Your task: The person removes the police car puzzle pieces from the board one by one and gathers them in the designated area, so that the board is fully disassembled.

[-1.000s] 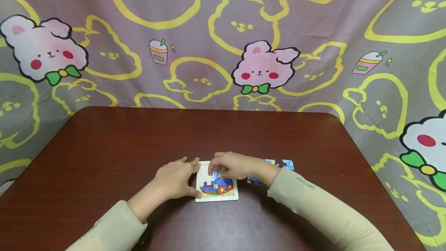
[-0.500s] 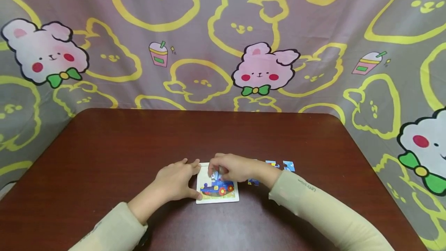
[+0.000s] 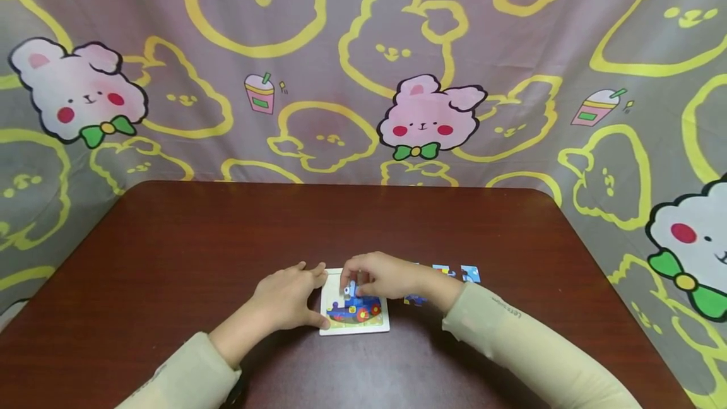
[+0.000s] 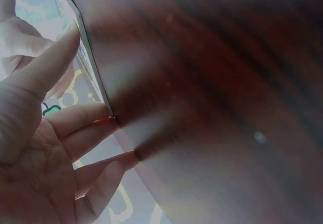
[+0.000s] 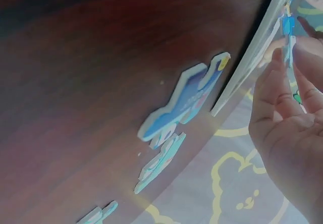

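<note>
A square jigsaw board (image 3: 363, 332) with a white rim lies on the table, its lower part filled with a blue vehicle picture with red and yellow wheels. My left hand (image 3: 286, 298) rests along its left side, fingers spread, thumb at the near corner and fingertips by the far corner. Over the board's upper middle, my right hand (image 3: 383, 274) pinches a small blue-and-white puzzle piece (image 3: 349, 290) between thumb and fingers. In the right wrist view that puzzle piece (image 5: 288, 26) shows edge-on at the fingertips. My fingers partly hide the piece and the board's upper right.
Several loose puzzle pieces (image 3: 470, 273) lie right of the board, some partly hidden by my right forearm. In the right wrist view, a blue puzzle piece (image 5: 184, 95) lies close to the board. A patterned curtain (image 3: 318, 68) hangs behind the brown table (image 3: 255, 219).
The right hand has shifted the pinched piece slightly over the board. The left hand stays at the board's left side. The whole head view has tilted up a little.
</note>
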Demonstrator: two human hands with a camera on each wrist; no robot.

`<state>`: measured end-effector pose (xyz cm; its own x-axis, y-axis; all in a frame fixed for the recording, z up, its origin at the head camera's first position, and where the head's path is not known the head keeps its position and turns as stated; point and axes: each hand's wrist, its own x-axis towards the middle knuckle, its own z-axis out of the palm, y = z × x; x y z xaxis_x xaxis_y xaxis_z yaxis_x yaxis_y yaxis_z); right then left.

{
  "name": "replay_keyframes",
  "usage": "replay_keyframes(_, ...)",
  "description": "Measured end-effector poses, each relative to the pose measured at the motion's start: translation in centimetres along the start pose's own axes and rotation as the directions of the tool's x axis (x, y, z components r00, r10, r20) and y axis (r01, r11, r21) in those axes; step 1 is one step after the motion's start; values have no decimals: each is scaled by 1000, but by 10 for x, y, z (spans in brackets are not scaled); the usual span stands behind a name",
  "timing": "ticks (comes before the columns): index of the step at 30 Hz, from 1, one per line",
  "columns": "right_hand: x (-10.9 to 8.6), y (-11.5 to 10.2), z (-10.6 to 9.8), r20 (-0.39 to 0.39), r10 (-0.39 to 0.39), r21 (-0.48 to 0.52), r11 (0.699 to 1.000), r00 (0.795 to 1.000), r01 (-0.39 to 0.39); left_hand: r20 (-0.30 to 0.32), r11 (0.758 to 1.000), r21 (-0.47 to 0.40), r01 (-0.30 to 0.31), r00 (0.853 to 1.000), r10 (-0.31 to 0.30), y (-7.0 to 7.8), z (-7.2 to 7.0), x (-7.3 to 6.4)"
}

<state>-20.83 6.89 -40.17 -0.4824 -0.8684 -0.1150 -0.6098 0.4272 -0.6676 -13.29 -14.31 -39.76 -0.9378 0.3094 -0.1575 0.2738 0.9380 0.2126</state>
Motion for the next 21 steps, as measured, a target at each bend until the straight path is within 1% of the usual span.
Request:
replay_keyframes(9, -2, -1, 0, -21, 2, 46, 999, 1000, -2, -2, 1000, 2, 3, 1000, -3, 1, 3, 0)
replay_keyframes(16, -8, -2, -5, -65, -20, 84, 996, 998, 25, -7, 1000, 9, -6, 1000, 6, 0, 2, -1)
replay_keyframes(21, -14, 2, -9, -94, -24, 82, 996, 995, 31, -15, 1000, 12, -9, 1000, 9, -1, 1, -1)
